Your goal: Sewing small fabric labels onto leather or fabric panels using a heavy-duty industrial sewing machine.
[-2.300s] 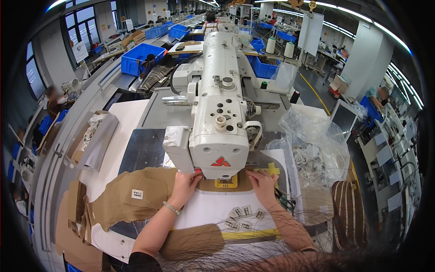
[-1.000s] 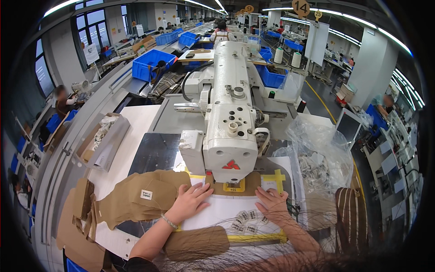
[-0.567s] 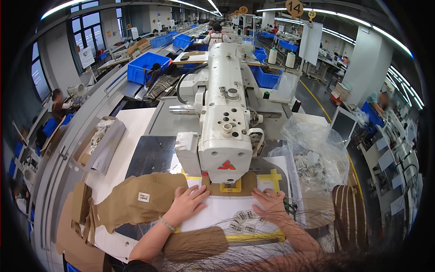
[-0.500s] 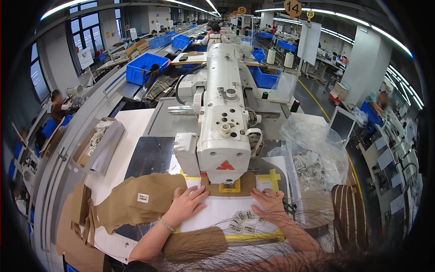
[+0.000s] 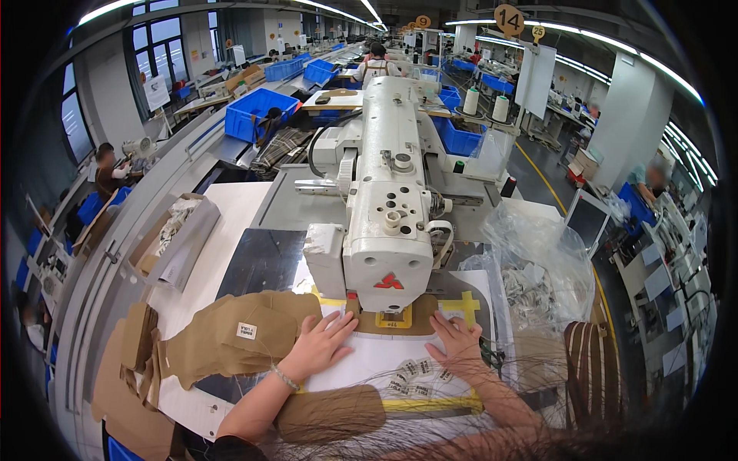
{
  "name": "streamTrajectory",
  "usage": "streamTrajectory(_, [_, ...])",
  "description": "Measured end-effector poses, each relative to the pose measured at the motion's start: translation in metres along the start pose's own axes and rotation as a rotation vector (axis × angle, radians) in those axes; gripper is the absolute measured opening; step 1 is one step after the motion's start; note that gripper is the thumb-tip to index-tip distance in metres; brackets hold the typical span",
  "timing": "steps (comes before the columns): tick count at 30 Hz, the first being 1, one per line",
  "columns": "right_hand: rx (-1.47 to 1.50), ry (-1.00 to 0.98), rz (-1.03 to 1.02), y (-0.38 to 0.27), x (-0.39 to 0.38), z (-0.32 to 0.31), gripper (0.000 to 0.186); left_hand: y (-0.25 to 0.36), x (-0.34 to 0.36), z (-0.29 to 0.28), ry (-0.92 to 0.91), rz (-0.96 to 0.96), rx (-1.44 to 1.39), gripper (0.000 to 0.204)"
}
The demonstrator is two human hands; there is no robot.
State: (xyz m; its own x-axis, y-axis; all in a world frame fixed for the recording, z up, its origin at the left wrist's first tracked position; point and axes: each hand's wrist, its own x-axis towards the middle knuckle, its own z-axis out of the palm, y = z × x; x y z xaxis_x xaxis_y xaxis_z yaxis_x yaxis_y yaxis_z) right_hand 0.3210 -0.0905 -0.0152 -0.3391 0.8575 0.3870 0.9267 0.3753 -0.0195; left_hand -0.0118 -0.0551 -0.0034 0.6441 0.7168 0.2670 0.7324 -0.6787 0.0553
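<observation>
My left hand [image 5: 323, 342] lies flat with fingers spread, its fingertips at the left end of a brown fabric piece [image 5: 424, 313]. Opposite it, my right hand [image 5: 459, 343] rests open, fingertips by the piece's right end. That fabric sits beneath the head of a white sewing machine [image 5: 387, 246], partly covered by a small yellow frame [image 5: 406, 318]. Under both hands is a white sheet [image 5: 350, 370] edged with yellow tape. Several small white labels [image 5: 419, 376] lie loose between my forearms. Another brown piece [image 5: 330, 412] lies nearer, beside my left forearm.
Left of my left hand lies a larger brown fabric piece [image 5: 207, 338] bearing a white label [image 5: 246, 330]. Beyond stands an open carton [image 5: 181, 246]. At right are a clear plastic bag [image 5: 538, 261] and striped brown fabric [image 5: 586, 361]. Blue bins [image 5: 257, 114] stand farther back.
The whole view has shifted slightly, with the machine now a little farther right in the picture. Both hands stay flat beside the brown piece, nearly unmoved.
</observation>
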Motion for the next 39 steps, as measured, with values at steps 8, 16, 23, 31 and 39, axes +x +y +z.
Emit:
streamTrajectory(8, [0.02,-0.015,0.003,0.0,0.0,0.0,0.056,0.0,0.0,0.001,-0.006,-0.009,-0.026,0.052])
streamTrajectory(16, [0.026,0.003,0.017,-0.003,0.0,-0.003,0.052,-0.001,0.001,0.003,-0.002,-0.005,-0.011,0.052])
streamTrajectory(23, [0.072,0.057,-0.041,-0.004,-0.007,-0.009,0.039,0.0,0.001,0.002,0.008,0.007,0.017,0.05])
streamTrajectory(31, [0.064,0.085,-0.048,-0.004,-0.008,-0.009,0.035,0.0,0.001,0.001,0.019,0.006,0.031,0.05])
streamTrajectory(39, [0.026,0.097,-0.059,-0.004,-0.009,-0.01,0.034,-0.001,0.001,0.003,0.022,0.002,0.025,0.049])
